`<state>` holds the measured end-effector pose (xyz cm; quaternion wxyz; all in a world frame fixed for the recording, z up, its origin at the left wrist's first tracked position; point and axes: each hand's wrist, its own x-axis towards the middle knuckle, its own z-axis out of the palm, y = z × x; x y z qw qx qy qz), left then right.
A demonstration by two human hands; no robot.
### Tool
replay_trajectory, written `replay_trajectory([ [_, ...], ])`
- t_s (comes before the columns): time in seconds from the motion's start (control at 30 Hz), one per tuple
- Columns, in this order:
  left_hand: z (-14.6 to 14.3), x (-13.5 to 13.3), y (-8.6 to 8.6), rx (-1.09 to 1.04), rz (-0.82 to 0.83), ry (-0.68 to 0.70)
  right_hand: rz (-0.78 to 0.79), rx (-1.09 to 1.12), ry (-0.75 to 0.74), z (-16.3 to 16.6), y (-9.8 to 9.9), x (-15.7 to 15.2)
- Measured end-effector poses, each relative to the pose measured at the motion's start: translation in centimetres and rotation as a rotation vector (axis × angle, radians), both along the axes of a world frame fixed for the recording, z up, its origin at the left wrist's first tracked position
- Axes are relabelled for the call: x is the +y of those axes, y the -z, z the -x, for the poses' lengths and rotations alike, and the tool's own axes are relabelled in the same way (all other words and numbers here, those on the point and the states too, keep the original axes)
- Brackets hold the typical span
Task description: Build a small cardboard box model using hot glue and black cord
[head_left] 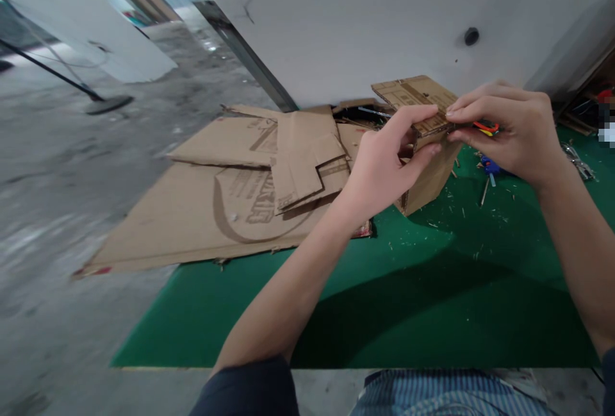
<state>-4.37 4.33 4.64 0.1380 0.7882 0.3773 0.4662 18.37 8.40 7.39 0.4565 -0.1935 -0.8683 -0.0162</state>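
Observation:
My left hand (391, 163) is closed on the near left corner of a brown cardboard piece (408, 95), fingers on top and thumb below. That piece lies tilted over a small cardboard box (430, 179) on the green table; whether the two are joined I cannot tell. My right hand (512, 124) pinches the same piece at its near right edge, thumb underneath. Its fingertips are close to those of my left hand. Past the right fingers, a red and yellow item (487, 127) shows in part.
Flattened cardboard sheets (192, 204) and a cut cardboard strip (307, 159) cover the table's left, overhanging its edge. A blue-handled tool (490, 165) and scraps lie on the green tabletop (432, 313). Metal pieces (576, 163) lie at right. A white wall (360, 25) stands behind.

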Motion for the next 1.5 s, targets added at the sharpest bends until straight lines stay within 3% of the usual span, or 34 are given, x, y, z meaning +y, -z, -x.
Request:
replay_trajectory([
  [0.67,-0.4,-0.4,-0.2,0.047,0.019,-0.077,0.176,0.023,0.068,0.0,-0.3,-0.4],
  [0.83,-0.5,-0.3,-0.2,0.005,0.029,-0.061,0.126,0.026,0.048,0.2,-0.5,-0.5],
  [1.17,-0.3,0.2,0.2,-0.009,0.014,-0.013,0.154,-0.007,0.191,0.5,-0.4,-1.1],
  [1.37,-0.2,0.1,-0.2,-0.026,0.043,0.031,0.125,-0.024,0.067,0.0,-0.9,-1.1],
  [1.5,-0.2,-0.1,-0.3,-0.010,0.054,0.010,0.116,-0.010,0.114,0.2,-0.7,-1.2],
])
